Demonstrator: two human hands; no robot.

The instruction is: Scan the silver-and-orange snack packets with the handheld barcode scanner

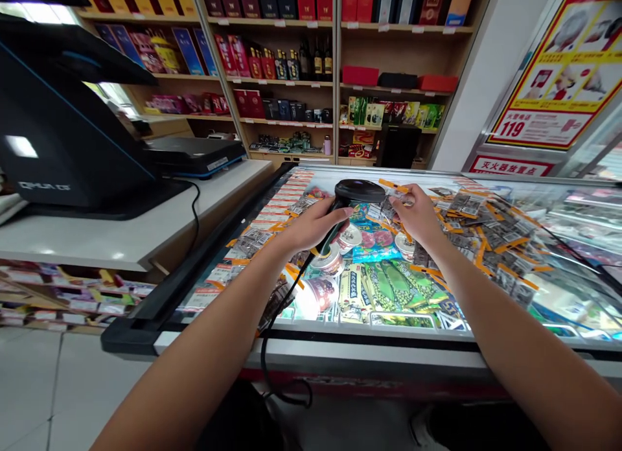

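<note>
My left hand [318, 224] is wrapped round the handle of a black barcode scanner [359, 190]. Its head points right, toward my other hand, and its cable [272, 321] hangs over the freezer's front edge. My right hand [413, 211] pinches a small clear packet with an orange strip [394, 186] just in front of the scanner's head. Many similar orange-edged packets [505, 224] lie heaped on the glass top to the right. A smaller group of packets [250, 242] lies at the left. Under the glass, green bags [403, 286] and round tubs [323, 292] show through.
On the left a white counter [218, 195] carries a black checkout terminal [82, 133] and a flat scale [194, 154]. The freezer's black frame [194, 256] runs along its left side. Behind stand shelves of boxes and bottles [291, 62]. A thin black cord [558, 240] crosses the right side.
</note>
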